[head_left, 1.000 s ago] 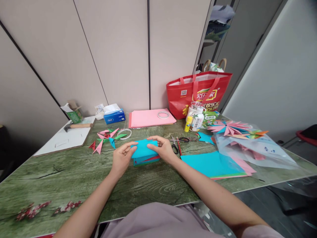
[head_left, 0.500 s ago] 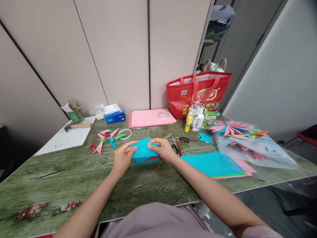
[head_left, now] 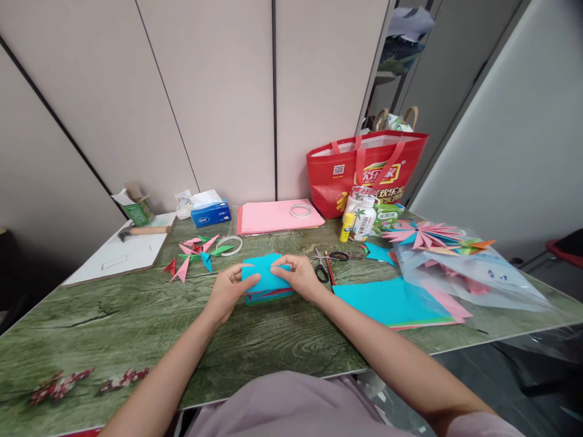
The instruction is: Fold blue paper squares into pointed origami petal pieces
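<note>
A small blue sheet of paper (head_left: 263, 278) is held between my two hands, above a stack of coloured paper (head_left: 269, 297) on the table. My left hand (head_left: 229, 290) grips its left edge, with the thumb lying on top and the fingers partly hidden underneath. On the right side, my right hand (head_left: 298, 276) pinches the same sheet between thumb and fingers. Folded paper pieces (head_left: 198, 255) in pink, red, green and blue lie to the left. Scissors (head_left: 322, 267) with black handles rest just right of my right hand, beside a red pencil (head_left: 329, 269).
Larger blue sheets (head_left: 396, 303) lie at right, near a plastic bag (head_left: 473, 279) with a pink paper star (head_left: 421, 235). A glue stick (head_left: 347, 227), white bottle (head_left: 363, 220) and red bag (head_left: 328, 182) stand behind. A hammer (head_left: 146, 230) lies on a white board (head_left: 132, 255).
My left thumb has slid right and now lies flatter across the blue sheet. The right hand has barely moved, and the sheet stays above the stack.
</note>
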A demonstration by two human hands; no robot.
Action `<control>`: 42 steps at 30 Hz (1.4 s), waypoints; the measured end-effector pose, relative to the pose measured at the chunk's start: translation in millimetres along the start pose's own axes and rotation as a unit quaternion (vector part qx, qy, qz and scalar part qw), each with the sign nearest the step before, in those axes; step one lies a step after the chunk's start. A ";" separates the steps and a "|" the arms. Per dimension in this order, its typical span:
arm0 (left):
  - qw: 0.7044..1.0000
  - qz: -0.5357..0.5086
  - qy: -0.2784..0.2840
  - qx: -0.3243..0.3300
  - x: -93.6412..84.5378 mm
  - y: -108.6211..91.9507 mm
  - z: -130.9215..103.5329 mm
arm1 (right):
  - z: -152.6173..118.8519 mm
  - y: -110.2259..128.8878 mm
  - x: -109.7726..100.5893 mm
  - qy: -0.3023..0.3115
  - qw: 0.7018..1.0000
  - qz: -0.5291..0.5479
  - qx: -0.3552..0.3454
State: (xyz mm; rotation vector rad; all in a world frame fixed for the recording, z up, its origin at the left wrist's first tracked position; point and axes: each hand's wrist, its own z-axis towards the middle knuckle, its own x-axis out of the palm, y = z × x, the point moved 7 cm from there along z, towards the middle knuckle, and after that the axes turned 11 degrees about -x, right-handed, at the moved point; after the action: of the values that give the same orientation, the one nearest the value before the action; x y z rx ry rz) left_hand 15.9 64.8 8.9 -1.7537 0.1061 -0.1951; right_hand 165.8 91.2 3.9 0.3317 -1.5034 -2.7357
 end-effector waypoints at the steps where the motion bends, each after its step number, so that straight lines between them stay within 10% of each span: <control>1: 1.000 0.001 0.002 -0.004 1.2 0.2 -0.9 | -0.2 0.3 0.0 -0.002 1.000 -0.005 0.000; 42: 0.999 0.008 0.041 -0.030 7.2 -2.0 -3.1 | 6.9 3.6 -18.2 -0.051 0.998 0.024 0.012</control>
State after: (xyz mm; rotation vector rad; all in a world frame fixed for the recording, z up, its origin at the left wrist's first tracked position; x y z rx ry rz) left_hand 22.3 60.8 11.9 -1.8050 0.1872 -0.2554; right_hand 182.0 96.9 13.8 0.1569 -1.5452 -2.7383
